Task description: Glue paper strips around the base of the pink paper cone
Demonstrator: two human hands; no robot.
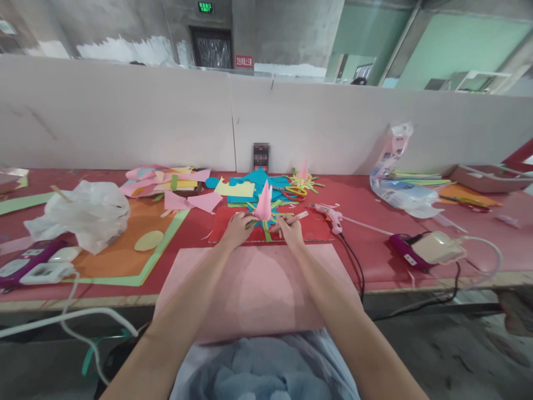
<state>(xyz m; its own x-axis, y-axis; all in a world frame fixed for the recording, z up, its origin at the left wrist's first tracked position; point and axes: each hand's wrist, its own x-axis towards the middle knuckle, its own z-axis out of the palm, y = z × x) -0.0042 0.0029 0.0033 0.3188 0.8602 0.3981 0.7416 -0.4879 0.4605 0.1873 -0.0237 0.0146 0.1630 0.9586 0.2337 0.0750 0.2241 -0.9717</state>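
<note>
A pink paper cone (264,203) stands upright on green and blue paper strips (266,222), on a red sheet (316,230) in the middle of the table. My left hand (237,228) rests at the cone's left base, fingers curled onto the strips. My right hand (289,228) lies just right of it, fingers pinched on a small pale stick-like piece (300,215). A large pink sheet (254,289) lies under my forearms at the table's front edge.
A glue gun (331,214) with a black cord lies right of the red sheet. Scissors (293,192), a second small cone (303,171) and paper scraps (166,183) sit behind. A white plastic bag (83,214) is at left, a purple-and-white device (425,250) at right.
</note>
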